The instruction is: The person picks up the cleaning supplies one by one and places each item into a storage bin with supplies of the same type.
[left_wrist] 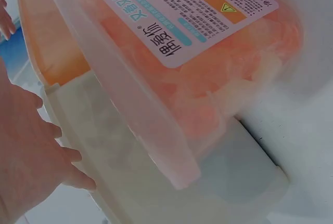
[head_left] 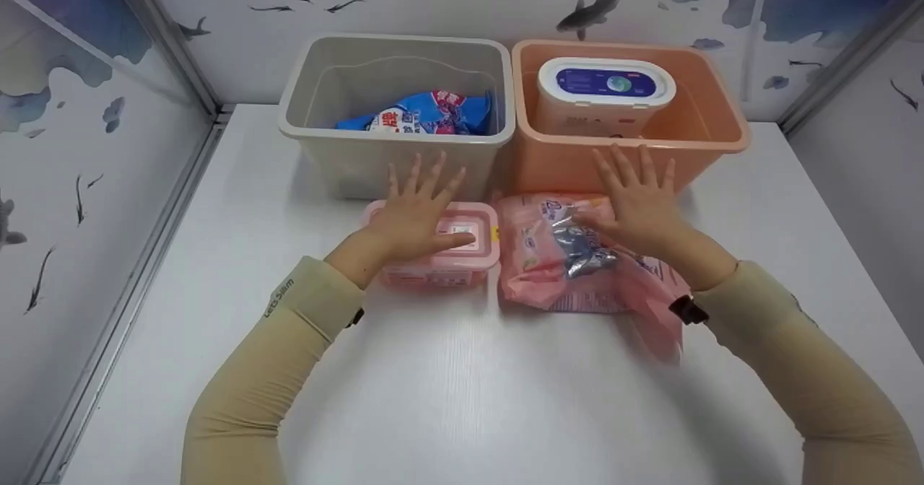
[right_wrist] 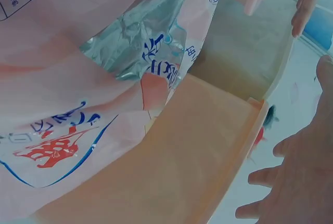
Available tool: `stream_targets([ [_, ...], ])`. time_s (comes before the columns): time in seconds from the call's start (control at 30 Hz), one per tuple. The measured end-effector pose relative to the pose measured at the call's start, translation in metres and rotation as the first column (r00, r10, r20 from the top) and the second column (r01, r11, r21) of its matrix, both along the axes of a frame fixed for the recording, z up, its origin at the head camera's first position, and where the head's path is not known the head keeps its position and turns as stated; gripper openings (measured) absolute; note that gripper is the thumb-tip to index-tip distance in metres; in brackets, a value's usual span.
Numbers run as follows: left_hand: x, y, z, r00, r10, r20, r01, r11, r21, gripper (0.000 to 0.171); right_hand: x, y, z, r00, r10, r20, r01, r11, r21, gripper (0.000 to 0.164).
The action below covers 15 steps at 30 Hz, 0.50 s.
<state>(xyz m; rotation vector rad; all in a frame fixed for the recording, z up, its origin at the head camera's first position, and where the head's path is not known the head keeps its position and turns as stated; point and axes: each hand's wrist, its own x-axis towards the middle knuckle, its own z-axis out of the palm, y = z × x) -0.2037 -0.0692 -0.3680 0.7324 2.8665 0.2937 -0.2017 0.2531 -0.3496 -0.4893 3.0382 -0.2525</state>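
Observation:
My left hand [head_left: 415,221], fingers spread straight, hovers over a pink lidded plastic box [head_left: 462,261]. In the left wrist view that box [left_wrist: 208,89] shows orange-pink contents and a printed label marked 450g. My right hand [head_left: 639,200] is likewise spread, above the upper right part of a pink plastic bag [head_left: 534,254] with a silver patch. Close up in the right wrist view, the bag [right_wrist: 67,104] carries blue and red print. Both hands hold nothing, their fingertips pointing at the two bins behind.
A grey bin [head_left: 404,160] at the back left holds a blue printed packet [head_left: 433,113]. Against it stands an orange bin [head_left: 628,164] holding a white lidded tub [head_left: 606,99]. Patterned wall panels [head_left: 469,9] enclose the white table [head_left: 447,398] at the back and sides.

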Motion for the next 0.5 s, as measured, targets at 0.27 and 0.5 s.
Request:
stream_targets([
  [0.27,-0.002,-0.003,-0.003,1.000,-0.006,0.027,0.006,1.000,0.000,0.095,-0.006,0.013,0.006,0.999,-0.042,-0.033,0.041,0.999,-0.030,0.096],
  [0.5,-0.006,-0.004,-0.010,0.998,-0.018,0.055,0.018,1.000,-0.007,0.099,-0.013,0.029,0.010,0.994,-0.095,-0.057,0.090,0.993,-0.076,0.096],
])
